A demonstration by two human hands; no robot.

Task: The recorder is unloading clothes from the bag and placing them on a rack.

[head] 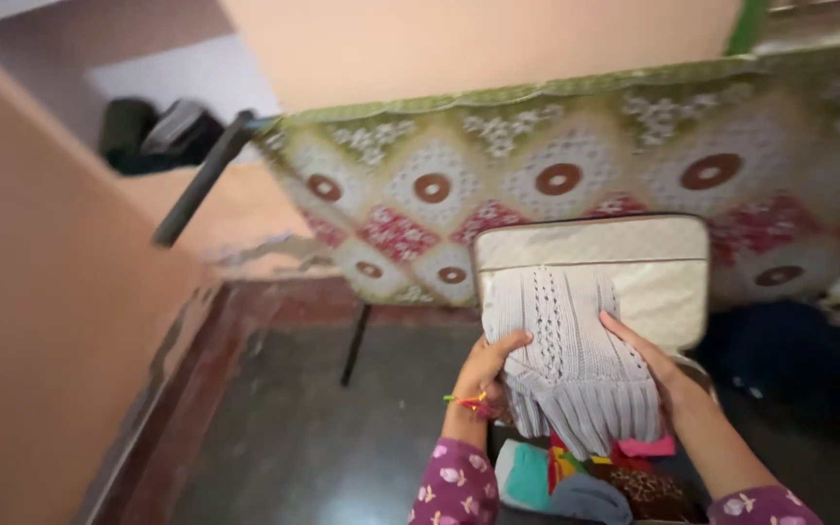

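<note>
Both hands, left hand [486, 374] and right hand [655, 374], grip clamped on the folded grey knit sweater [571, 355], arms raised.

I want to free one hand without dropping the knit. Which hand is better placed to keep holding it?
Probably the left hand: its fingers curl over the grey knitted garment, while the right hand only lies along its edge.

A knitted garment [571, 365] is held between two hands, the left hand [486, 374] on its left edge and the right hand [655, 367] on its right. Just behind it stands an open suitcase lid [634, 262]. Below the garment, near the person, folded clothes [585, 481] lie in a pile. Beyond the lid hangs a patterned cloth [556, 165] over a table, whose leg [355, 342] stands on the floor [284, 437] to the left. A wall [41, 292] runs along the far left.
</note>
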